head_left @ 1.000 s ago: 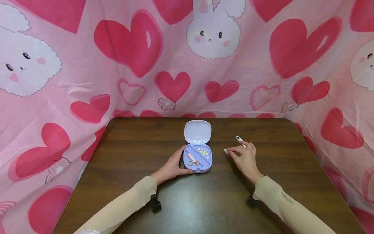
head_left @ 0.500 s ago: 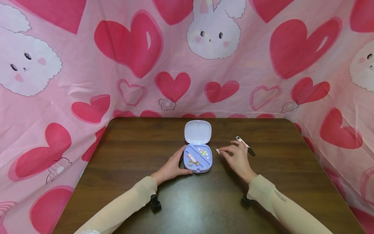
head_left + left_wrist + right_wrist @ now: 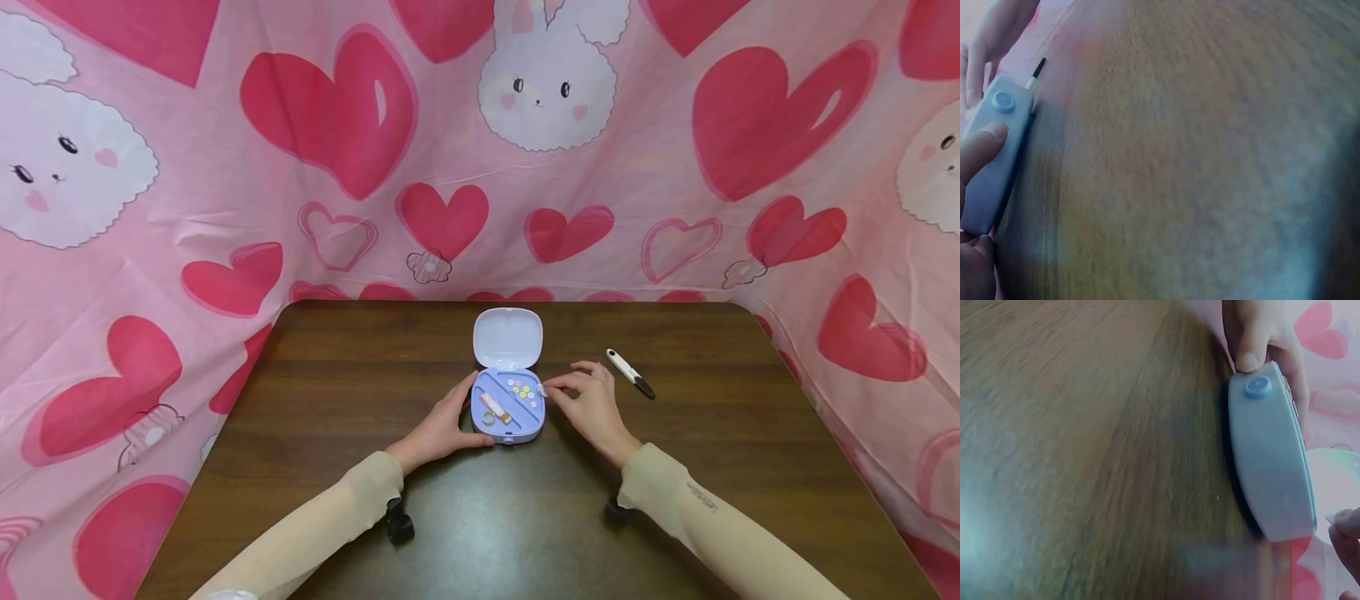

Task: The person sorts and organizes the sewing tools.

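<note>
A lilac sewing box (image 3: 527,435) stands on the table with its lid tipped back. My left hand (image 3: 441,422) grips its left side, the thumb at the front by the round catch (image 3: 1259,387). My right hand (image 3: 592,410) pinches a small white piece (image 3: 543,389) between thumb and fingertips, right at the box's right rim. Several small buttons (image 3: 523,394) in white, yellow and pink lie in the upper right compartment. Past a diagonal divider, the lower left compartment has a pink and white strip with a gold end (image 3: 495,407) and a gold ring (image 3: 489,418).
The raised lid (image 3: 507,337) stands behind the box. Right of it, a white pen-like tool with a black end (image 3: 630,373) lies on the brown wooden table (image 3: 360,350). A pink cloth with hearts (image 3: 442,217) hangs around the back and sides.
My right hand has moved left with the small white piece, from the open table to the box's rim, uncovering the pen-like tool. The left hand and box stay put.
</note>
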A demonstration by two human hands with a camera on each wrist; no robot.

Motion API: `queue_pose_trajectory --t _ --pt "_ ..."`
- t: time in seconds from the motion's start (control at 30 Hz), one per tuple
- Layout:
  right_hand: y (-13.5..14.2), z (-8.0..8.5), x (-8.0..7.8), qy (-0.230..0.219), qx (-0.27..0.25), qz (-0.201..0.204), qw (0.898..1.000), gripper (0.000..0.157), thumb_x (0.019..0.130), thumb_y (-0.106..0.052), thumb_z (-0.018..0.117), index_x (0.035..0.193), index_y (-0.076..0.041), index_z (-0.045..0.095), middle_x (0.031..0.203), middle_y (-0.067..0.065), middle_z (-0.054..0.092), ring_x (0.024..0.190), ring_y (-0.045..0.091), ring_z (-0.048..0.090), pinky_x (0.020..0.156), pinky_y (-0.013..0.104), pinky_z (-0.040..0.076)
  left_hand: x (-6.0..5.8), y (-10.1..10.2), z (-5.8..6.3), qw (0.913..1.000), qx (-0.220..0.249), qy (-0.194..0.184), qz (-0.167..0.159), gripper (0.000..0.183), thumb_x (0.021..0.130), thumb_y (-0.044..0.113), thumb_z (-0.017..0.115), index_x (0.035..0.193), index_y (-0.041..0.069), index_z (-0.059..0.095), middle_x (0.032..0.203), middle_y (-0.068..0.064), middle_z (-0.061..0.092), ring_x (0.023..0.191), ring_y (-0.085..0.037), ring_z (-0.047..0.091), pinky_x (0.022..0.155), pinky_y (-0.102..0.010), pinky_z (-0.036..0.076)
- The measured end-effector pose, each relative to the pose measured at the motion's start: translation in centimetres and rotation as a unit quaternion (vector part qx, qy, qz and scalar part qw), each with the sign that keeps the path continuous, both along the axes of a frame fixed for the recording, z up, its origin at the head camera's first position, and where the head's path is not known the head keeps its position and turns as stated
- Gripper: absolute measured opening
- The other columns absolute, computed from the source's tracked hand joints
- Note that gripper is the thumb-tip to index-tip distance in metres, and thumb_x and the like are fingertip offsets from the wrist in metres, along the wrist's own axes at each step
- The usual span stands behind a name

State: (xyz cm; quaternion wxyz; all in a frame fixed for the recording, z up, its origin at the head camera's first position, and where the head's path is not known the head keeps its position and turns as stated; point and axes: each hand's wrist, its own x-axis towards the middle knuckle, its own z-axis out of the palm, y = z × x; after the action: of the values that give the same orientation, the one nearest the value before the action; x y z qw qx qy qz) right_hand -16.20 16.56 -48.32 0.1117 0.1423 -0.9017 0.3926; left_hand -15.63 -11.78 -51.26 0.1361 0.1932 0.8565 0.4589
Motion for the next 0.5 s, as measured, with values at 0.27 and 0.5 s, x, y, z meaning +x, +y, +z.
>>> queue_pose_trajectory --t 0.27,0.5 --pt "-1.2 0.1 -0.2 -0.016 0.024 -0.002 1.000 0.009 0.088 -0.011 0.083 0.097 -0.009 0.085 0.086 0.004 0.077 0.114 0.033 0.050 0.105 0.057 0.029 0.1 0.0 -0.1 1.0000 -0.001 0.006 -0.001 0.117 0.081 0.029 0.092 0.167 0.008 0.015 0.170 -0.012 0.024 0.154 -0.027 0.030 0.123 -0.044 0.031" --pt "-1.8 0.4 -0.6 -0.045 0.052 0.000 0.998 0.011 0.091 -0.016 0.082 0.101 -0.012 0.085 0.089 0.003 0.077 0.116 0.032 0.050 0.110 0.057 0.027 0.0 0.0 0.0 1.0000 0.007 0.001 -0.003 0.117 0.082 0.031 0.092 0.167 0.009 0.015 0.170 -0.012 0.024 0.154 -0.028 0.031 0.123 -0.046 0.030"
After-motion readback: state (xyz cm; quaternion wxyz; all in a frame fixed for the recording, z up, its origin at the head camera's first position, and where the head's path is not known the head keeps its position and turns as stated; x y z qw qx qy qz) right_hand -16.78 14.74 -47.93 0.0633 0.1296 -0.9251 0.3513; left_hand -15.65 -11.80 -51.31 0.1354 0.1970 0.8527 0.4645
